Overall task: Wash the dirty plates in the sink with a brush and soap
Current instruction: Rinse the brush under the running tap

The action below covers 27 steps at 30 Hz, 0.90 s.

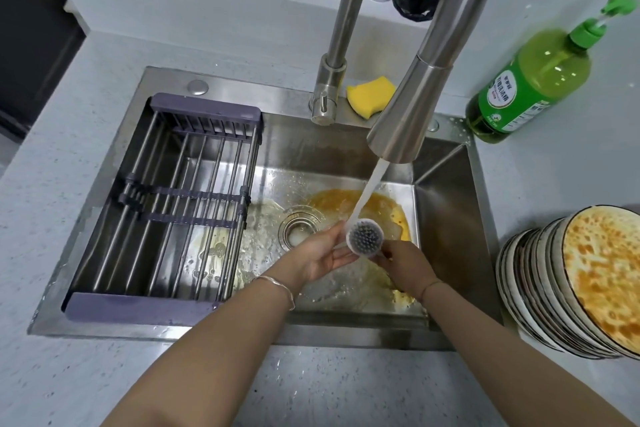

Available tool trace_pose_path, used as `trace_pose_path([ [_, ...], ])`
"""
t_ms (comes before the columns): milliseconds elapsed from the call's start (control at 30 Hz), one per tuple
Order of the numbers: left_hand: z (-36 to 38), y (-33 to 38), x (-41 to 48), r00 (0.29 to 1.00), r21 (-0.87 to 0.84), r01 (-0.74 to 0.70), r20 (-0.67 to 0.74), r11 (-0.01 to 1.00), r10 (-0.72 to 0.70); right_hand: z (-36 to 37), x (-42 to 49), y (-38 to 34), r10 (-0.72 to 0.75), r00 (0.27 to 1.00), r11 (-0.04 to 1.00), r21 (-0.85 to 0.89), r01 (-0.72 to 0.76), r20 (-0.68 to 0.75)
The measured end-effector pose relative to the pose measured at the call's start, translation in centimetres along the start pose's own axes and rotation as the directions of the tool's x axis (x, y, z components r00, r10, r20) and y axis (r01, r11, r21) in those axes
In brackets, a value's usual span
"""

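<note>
One brush, one yellow sponge, one green soap bottle, one drain rack, one plate stack at the counter's right edge, its plates uncountable.

The left hand touches a round brush under running water over the sink; the right hand seems to grip it from below.
</note>
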<state>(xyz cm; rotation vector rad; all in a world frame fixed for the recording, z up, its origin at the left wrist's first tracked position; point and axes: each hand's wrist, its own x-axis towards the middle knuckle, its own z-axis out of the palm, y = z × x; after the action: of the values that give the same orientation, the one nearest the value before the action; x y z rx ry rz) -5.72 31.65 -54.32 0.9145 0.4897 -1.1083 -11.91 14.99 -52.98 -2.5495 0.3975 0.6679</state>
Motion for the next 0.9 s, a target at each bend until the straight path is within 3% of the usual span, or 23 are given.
trace_pose_path([
  [467,-1.9,0.5,-0.7,0.996,0.062,-0.062,-0.057,0.996,0.066,0.0,0.2,-2.3,-0.219,0.972,0.971,-0.079,0.225,0.085],
  [667,-1.9,0.0,-0.9,0.996,-0.022,-0.049,-0.082,0.999,0.047,-1.8,-1.0,-1.7,-0.175,0.980,0.984,-0.028,0.179,0.090],
  [900,-0.2,0.2,-1.7,0.996,-0.036,-0.030,-0.082,0.999,0.027,-4.8,-2.5,0.1,-0.123,0.992,0.977,-0.175,0.121,-0.001],
])
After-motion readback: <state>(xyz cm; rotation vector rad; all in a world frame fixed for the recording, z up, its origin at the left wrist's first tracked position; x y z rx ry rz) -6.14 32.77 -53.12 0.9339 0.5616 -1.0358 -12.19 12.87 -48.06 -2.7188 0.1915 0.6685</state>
